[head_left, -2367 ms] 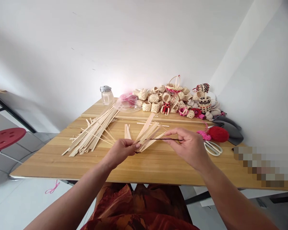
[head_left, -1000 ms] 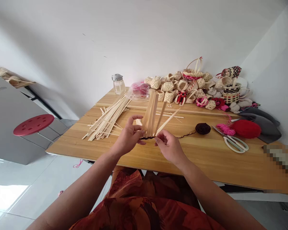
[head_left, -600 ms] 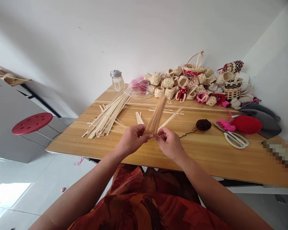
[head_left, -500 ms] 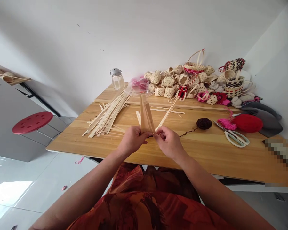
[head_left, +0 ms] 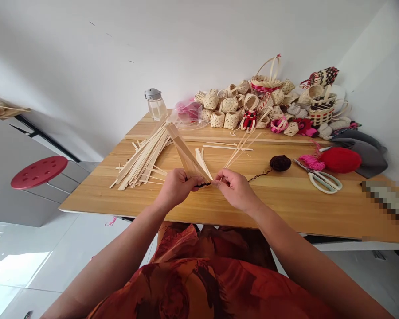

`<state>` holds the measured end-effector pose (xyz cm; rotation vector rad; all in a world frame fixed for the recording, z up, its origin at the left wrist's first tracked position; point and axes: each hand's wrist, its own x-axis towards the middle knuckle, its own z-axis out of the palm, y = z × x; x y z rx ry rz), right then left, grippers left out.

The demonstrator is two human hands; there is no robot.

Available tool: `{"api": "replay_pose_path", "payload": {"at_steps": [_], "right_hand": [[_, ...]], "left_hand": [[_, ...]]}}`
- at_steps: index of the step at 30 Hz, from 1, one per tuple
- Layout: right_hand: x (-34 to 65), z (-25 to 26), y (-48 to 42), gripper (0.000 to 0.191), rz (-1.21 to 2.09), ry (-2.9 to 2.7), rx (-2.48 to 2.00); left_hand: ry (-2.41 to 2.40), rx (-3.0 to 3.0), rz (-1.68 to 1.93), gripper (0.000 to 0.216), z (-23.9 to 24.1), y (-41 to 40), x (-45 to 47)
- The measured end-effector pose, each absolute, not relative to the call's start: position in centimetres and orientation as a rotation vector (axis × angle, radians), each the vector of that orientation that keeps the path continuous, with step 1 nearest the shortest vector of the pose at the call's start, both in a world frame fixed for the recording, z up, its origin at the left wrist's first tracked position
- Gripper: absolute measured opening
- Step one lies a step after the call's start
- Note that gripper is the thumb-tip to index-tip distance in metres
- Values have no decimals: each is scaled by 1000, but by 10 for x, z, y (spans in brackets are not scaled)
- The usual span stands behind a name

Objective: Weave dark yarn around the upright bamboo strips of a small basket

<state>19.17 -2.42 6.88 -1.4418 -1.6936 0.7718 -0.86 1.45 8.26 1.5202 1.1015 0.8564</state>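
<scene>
My left hand (head_left: 177,188) is closed around the lower end of a fan of flat wood strips (head_left: 186,153), thumb pressed on top. The broad strips lean up and left; a few paler strips (head_left: 204,164) stand beside them, and thin ones (head_left: 239,150) spread up and right behind my right hand. Dark yarn (head_left: 204,184) crosses the base of the fan. My right hand (head_left: 232,188) pinches at that base, apparently on the yarn, though its fingers partly hide it. From there the yarn trails to a dark brown ball (head_left: 280,163) on the table.
Loose wood strips (head_left: 142,159) lie piled at the left, near a lidded bottle (head_left: 156,105). Small woven baskets (head_left: 231,119) are heaped along the wall. Scissors (head_left: 322,179) and red yarn (head_left: 341,160) rest on the right of the table (head_left: 173,206). A red stool (head_left: 39,172) stands left.
The broad strips in my left hand have tilted from nearly upright to the left. The thin strips on the right have spread apart. Both hands stay close together at the base.
</scene>
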Motion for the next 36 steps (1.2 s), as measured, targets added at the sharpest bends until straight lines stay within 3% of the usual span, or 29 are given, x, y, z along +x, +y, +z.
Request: {"api": "replay_pose_path", "payload": {"at_steps": [7,16,27,36], "right_hand": [[195,77,-30,12,812,-1749,-1346],[183,64,-29,13,419,-1850,-1490],[191,48,-26,20,613,-1900,-1384],[196,73,-41,23,872,-1626,-1315]], "left_hand": [[1108,1516,854,22,89,19,-16],[1169,1690,827,16,78,21,-17],[1192,1676,755,17,65,23,-21],[1103,1549,883,26,71,36,-36]]}}
